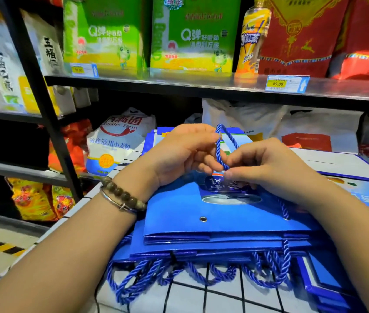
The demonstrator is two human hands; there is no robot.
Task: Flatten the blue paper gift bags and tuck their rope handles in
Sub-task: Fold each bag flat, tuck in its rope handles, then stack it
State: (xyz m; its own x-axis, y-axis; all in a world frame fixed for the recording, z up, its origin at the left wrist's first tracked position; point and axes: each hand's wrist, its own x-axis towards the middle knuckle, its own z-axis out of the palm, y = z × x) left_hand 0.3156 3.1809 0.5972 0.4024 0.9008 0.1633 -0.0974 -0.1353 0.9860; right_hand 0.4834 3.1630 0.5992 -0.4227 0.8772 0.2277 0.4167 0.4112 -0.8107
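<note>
A blue rope handle (pixel 220 150) loops up from the top blue bag (pixel 179 213). Both hands pinch it, the left hand (pixel 183 152) high on the loop and the right hand (pixel 267 166) at its base. The bag lies flat on a stack of bags (pixel 201 251) on the tiled counter (pixel 201 294), below a stocked shelf (pixel 179 83).

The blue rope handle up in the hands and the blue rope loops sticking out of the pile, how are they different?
The twisted blue rope handle stands up, pinched by the left hand and right hand; the blue rope loops spill loose and untouched from the stack of flat blue paper bags. The held handle is one narrow loop; the others are many, overlapping. Both are twisted blue cord.
</note>
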